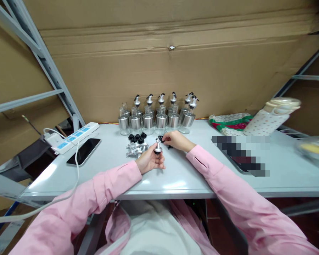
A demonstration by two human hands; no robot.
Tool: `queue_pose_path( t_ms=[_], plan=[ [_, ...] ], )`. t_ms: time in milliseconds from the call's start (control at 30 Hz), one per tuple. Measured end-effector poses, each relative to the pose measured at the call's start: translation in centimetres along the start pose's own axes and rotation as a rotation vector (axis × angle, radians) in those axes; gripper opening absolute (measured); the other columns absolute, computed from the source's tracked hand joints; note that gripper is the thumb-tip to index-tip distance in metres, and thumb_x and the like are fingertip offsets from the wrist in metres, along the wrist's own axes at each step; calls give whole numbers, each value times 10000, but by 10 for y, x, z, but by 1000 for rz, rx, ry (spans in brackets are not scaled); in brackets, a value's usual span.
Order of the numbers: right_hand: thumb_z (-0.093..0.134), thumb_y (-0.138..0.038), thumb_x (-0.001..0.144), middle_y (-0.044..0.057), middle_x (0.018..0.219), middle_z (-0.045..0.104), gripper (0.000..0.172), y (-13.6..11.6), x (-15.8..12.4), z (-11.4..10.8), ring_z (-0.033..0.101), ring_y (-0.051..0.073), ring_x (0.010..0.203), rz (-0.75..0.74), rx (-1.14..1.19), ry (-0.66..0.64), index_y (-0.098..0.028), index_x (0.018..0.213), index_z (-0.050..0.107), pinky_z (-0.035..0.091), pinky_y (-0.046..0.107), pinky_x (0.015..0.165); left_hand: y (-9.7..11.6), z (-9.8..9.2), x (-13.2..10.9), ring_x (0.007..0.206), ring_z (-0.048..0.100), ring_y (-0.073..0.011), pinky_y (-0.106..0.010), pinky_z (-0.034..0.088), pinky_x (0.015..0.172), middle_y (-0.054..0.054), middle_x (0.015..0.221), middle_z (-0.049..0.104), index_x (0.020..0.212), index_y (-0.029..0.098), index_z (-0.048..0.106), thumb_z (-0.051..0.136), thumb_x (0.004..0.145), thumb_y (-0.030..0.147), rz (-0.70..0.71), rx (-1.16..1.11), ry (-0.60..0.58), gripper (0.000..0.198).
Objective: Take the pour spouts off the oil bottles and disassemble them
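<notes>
Between the fingers of my left hand (149, 159) is a silver pourer spout (157, 147) with a black base, held upright above the table. My right hand (177, 141) reaches down to small black parts (170, 146) on the table, its fingertips pinched together; whether a part is between them I cannot make out. Left of my hands lie several black ring-shaped stoppers (137, 137) and a pile of silver spout pieces (135, 149). Behind them stand two rows of glass bottles with steel sleeves (148, 122). Several bottles carry spouts with black levers (162, 97).
A power strip (77, 137) and a phone (84, 151) lie at the left, with a white cable (78, 173) running forward. At the right are a pixelated dark object (236, 156), a dotted flask (271, 116) and a patterned cloth (230, 123). Cardboard (162, 74) closes off the back.
</notes>
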State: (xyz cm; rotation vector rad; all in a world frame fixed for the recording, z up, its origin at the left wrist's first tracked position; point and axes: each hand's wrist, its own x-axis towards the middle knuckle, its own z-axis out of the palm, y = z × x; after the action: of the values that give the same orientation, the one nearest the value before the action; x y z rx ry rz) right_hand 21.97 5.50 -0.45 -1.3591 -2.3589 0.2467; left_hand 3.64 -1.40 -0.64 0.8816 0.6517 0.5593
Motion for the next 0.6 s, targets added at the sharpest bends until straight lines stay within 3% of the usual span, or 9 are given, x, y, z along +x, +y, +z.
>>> queue_pose_path(
  t_ms=[233, 467, 600],
  plan=[
    [610, -132, 675, 24, 643, 653, 109, -4, -2, -1, 559, 120, 577, 26, -2, -36, -145, 758, 680, 376, 208, 569, 0, 0, 0, 441, 490, -111, -293, 459, 639, 14, 537, 490, 693, 169, 427, 257, 870, 559, -3, -5, 3, 461],
    [529, -167, 727, 27, 657, 664, 182, -2, -2, -22, 557, 110, 592, 91, -8, 3, -123, 767, 701, 385, 199, 597, 0, 0, 1, 437, 487, -111, -290, 459, 627, 14, 535, 493, 694, 167, 425, 252, 871, 557, -3, -8, 5, 462],
    [578, -202, 701, 12, 627, 659, 146, 10, -3, -30, 546, 103, 571, 117, 8, -130, -135, 744, 701, 381, 194, 575, 0, 0, 1, 436, 489, -107, -283, 461, 629, 19, 529, 495, 693, 167, 426, 239, 873, 560, -11, -7, 5, 471]
  ],
)
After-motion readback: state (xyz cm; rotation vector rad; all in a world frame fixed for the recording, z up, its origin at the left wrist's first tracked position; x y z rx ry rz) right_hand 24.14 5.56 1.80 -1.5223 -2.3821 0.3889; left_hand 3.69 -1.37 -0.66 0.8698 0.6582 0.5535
